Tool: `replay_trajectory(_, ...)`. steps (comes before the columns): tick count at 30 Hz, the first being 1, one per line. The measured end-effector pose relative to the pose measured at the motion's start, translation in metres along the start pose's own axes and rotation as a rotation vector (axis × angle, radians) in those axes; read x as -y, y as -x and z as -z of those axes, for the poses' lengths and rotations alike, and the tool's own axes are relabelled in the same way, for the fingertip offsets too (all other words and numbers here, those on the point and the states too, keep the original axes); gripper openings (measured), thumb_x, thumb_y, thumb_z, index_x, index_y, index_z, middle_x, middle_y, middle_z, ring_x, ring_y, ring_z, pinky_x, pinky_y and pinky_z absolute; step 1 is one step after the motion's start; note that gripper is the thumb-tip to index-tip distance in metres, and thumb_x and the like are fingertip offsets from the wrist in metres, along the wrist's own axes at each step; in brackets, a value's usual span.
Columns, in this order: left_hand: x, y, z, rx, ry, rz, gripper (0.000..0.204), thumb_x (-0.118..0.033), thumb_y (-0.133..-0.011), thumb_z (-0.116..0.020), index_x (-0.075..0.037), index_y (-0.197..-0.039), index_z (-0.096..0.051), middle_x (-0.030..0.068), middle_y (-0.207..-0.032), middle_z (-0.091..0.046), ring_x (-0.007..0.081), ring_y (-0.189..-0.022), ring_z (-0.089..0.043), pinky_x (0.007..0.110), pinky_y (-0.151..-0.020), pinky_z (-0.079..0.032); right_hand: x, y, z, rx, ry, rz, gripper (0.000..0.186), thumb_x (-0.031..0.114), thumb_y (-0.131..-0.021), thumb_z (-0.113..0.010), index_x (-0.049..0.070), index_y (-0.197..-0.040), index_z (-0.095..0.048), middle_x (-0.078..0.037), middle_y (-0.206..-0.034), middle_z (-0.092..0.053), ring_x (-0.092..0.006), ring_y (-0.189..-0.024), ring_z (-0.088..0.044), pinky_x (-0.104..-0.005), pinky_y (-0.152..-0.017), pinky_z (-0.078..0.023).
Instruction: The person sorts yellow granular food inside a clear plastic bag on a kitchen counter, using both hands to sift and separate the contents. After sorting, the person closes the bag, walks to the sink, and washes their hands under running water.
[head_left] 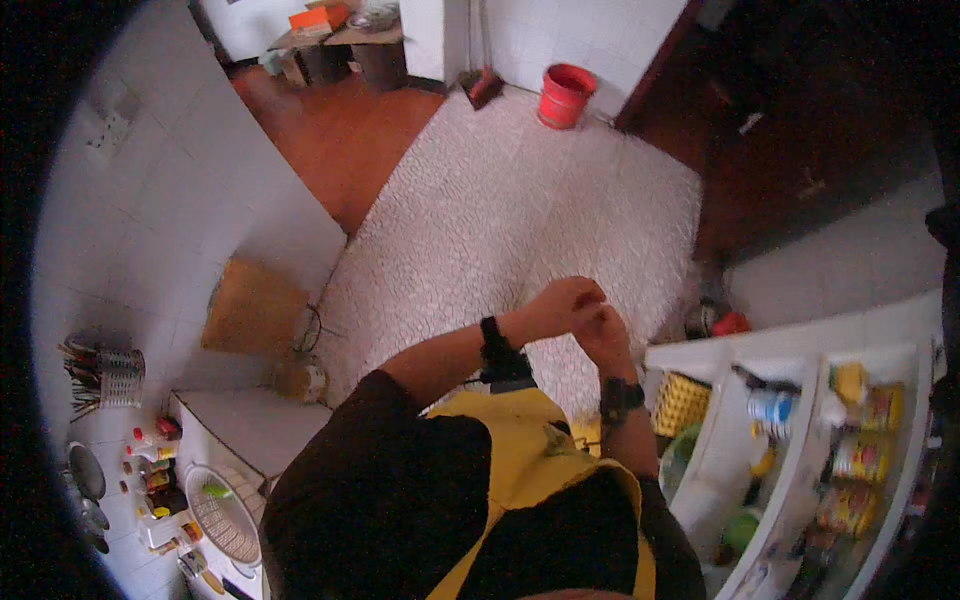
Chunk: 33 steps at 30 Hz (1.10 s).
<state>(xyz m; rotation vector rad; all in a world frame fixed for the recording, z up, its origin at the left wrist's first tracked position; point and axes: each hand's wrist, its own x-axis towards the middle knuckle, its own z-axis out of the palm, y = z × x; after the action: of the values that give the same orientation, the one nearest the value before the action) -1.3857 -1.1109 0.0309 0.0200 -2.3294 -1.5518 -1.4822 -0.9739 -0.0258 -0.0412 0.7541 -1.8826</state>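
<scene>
My left hand (556, 307) and my right hand (603, 338) meet in front of my body, at about chest height above the floor. Both have their fingers curled in, and the fingertips come together between them. Whatever they may pinch is too small or too hidden to make out. Each wrist wears a dark band, one on the left wrist (492, 345) and one on the right wrist (622, 398). A yellow apron (520, 440) hangs over my dark shirt.
To the right stands a white shelf unit (790, 440) with packages and a yellow basket (682, 402). At the left, a counter holds an oval rack (225, 515) beside several bottles. A red bucket (566, 97) and a broom (483, 88) stand ahead on the pale patterned floor (500, 200).
</scene>
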Motion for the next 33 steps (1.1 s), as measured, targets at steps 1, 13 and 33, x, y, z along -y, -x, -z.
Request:
replay_trajectory(1, 0.018, -0.028, 0.002, 0.006, 0.042, 0.055, 0.023, -0.019, -0.089, -0.062, -0.001, -0.103, -0.062, 0.0155, -0.095, -0.066, 0.0284, -0.088, -0.064, 0.037, -0.077, -0.052, 0.015, -0.024, 0.007, -0.032, -0.03, -0.013, 0.027, 0.014, -0.092, -0.044, -0.002, -0.111, -0.056, -0.009, -0.103, -0.061, -0.0167, -0.087, -0.059, -0.0292, -0.08, -0.05)
replay_trajectory(13, 0.177, -0.333, 0.135, -0.157, 0.363, 0.384, 0.025, -0.026, -0.092, -0.062, -0.003, -0.101, -0.062, 0.0035, -0.092, -0.063, 0.0115, -0.081, -0.057, 0.027, -0.071, -0.048, 0.263, -0.359, 0.019, -0.147, -0.321, -0.17, 0.041, 0.03, -0.102, -0.041, 0.012, -0.066, -0.037, 0.001, -0.059, -0.034, -0.0108, -0.047, -0.027, -0.0236, -0.044, -0.031)
replay_trajectory(33, 0.399, -0.763, 0.378, -0.317, 0.479, 0.359, 0.022, -0.023, -0.089, -0.06, -0.002, -0.096, -0.063, 0.003, -0.085, -0.063, 0.0123, -0.077, -0.058, 0.027, -0.069, -0.05, 0.598, -0.89, 0.037, -0.263, -0.155, 0.168, 0.031, 0.033, -0.097, -0.053, 0.014, -0.073, -0.053, 0.003, -0.06, -0.045, -0.0128, -0.054, -0.043, -0.0304, -0.055, -0.044)
